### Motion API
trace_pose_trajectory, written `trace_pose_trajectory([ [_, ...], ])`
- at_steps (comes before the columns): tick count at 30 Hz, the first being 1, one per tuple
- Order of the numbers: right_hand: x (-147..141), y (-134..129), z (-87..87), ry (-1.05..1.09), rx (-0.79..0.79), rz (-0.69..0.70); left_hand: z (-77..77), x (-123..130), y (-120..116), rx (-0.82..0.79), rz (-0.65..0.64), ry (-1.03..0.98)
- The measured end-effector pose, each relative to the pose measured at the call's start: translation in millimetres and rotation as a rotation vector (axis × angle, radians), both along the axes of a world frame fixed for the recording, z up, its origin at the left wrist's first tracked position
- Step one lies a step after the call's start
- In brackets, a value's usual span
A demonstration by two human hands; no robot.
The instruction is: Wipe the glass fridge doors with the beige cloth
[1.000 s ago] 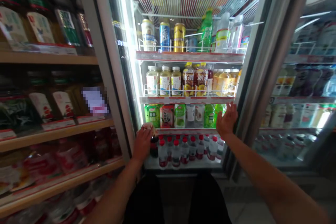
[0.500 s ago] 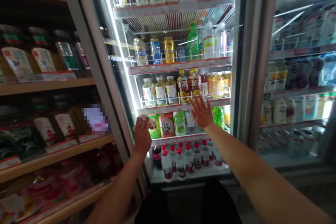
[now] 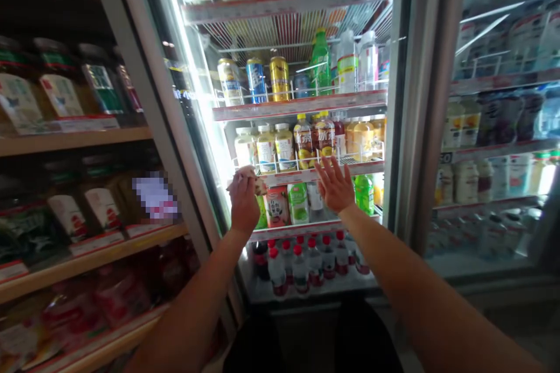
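A crumpled light cloth with brown patches (image 3: 259, 186) is held in my left hand (image 3: 244, 200), in front of the left end of a price rail (image 3: 289, 177) in a lit drinks cooler. My right hand (image 3: 335, 186) has its fingers spread and holds nothing; it is in front of the same rail, below two dark tea bottles with yellow caps (image 3: 326, 135). Green cartons or bottles (image 3: 298, 203) and a red one (image 3: 277, 207) stand between my hands, one shelf lower. Whether either hand touches the glass or the rail, I cannot tell.
Red-capped bottles (image 3: 301, 271) fill the cooler's bottom. Cans (image 3: 279, 80) and more bottles stand on upper shelves. At the left are wooden shelves (image 3: 83, 139) of bottles behind a metal frame (image 3: 149, 99). On the right, a metal post (image 3: 431, 111) borders another cooler.
My left hand has moved up and slightly right with the cloth. My right hand stays nearly where it was, fingers still spread. The view has shifted slightly.
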State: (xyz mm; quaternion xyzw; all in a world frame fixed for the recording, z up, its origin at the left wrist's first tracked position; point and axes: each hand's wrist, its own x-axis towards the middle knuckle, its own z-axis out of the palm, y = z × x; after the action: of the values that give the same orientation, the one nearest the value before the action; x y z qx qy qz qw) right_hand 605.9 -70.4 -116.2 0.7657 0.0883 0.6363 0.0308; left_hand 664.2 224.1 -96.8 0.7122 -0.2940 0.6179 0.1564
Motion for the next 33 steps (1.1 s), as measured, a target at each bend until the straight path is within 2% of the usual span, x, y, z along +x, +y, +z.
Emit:
trace_pose_trajectory([
  [3, 0.2, -0.1, 0.3, -0.061, -0.02, -0.012, 30.3, 1.5, -8.0, -0.02, -0.017, -0.011],
  [5, 0.3, -0.2, 0.7, -0.089, -0.03, -0.013, 39.9, -0.5, -17.7, -0.015, -0.031, -0.013],
  [7, 0.2, -0.1, 0.9, -0.101, -0.036, -0.014, 32.2, -4.8, -29.3, 0.037, -0.062, -0.011],
  [10, -0.2, 0.1, 1.1, -0.113, -0.049, -0.018, 7.8, -11.5, -43.1, 0.208, -0.123, -0.023],
  [12, -0.4, 0.3, 1.1, -0.121, -0.053, -0.023, 4.7, -13.2, -48.0, 0.304, -0.138, -0.061],
  [14, -0.2, 0.4, 1.1, -0.133, -0.054, -0.022, 18.6, -12.4, -51.1, 0.31, -0.132, -0.101],
  [16, 0.1, 0.2, 1.0, -0.146, -0.052, -0.017, 39.7, -10.4, -54.5, 0.223, -0.114, -0.103],
  [18, 0.2, -0.1, 1.0, -0.145, -0.052, -0.01, 52.3, -9.2, -59.2, 0.126, -0.1, -0.07],
  [19, 0.2, -0.3, 0.9, -0.142, -0.051, -0.007, 52.0, -9.6, -61.8, 0.101, -0.096, -0.051],
  [21, -0.2, -0.7, 0.7, -0.13, -0.047, -0.005, 38.4, -12.5, -66.5, 0.124, -0.099, -0.039],
  [23, -0.6, -0.8, 0.6, -0.13, -0.05, -0.007, 17.3, -17.2, -69.3, 0.24, -0.12, -0.057],
  [25, -1.0, -0.7, 0.5, -0.136, -0.055, -0.01, 3.4, -20.5, -70.5, 0.358, -0.141, -0.076],
  [27, -1.1, -0.4, 0.7, -0.146, -0.057, -0.009, 5.0, -20.8, -71.6, 0.384, -0.143, -0.101],
  [31, -1.2, -0.3, 0.8, -0.156, -0.052, 0.003, 29.3, -15.7, -77.4, 0.227, -0.119, -0.151],
  [33, -2.0, -1.2, 0.3, -0.141, -0.047, 0.012, 30.4, -14.4, -81.6, 0.179, -0.12, -0.132],
])
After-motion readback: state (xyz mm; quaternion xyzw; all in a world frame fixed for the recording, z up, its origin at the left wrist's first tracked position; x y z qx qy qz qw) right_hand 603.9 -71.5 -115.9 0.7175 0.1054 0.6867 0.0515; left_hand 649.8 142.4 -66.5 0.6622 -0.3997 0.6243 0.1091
